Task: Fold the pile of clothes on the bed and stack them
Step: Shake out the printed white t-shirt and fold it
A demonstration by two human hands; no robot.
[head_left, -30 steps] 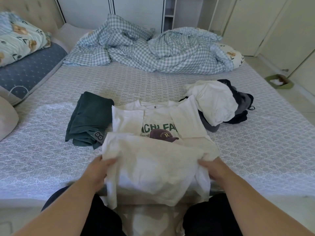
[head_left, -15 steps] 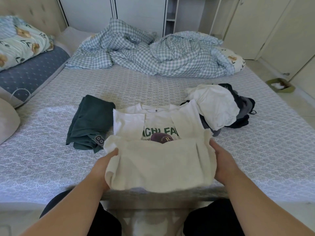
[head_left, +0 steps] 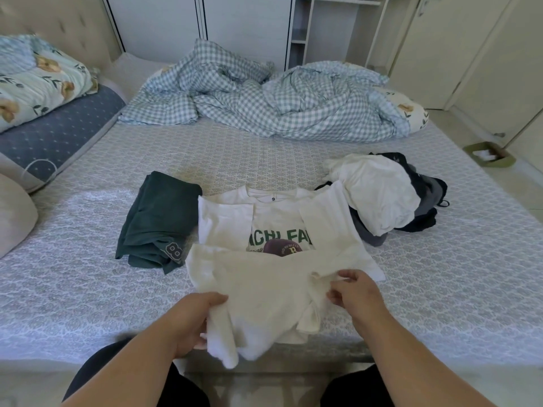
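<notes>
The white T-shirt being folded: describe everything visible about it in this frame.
The white T-shirt lies face up near the bed's front edge, sleeves folded inward over its chest. It looks like soft cotton, with a round collar, green lettering and a maroon cap print. Its lower part is doubled up toward the print, partly covering it. The left hand grips the bunched bottom-left fabric; the right hand pinches the fold's right edge. A folded dark green garment lies beside it; the unfolded pile touches its right shoulder.

White T-shirt (head_left: 264, 286): soft matt cotton-like cloth, creased. Green garment (head_left: 155, 218): matt knit. Bed (head_left: 440, 274) cover: textured patterned weave. Checked duvet (head_left: 264, 104): crumpled light cloth. Wardrobe doors (head_left: 246, 27): smooth, faint sheen.
</notes>
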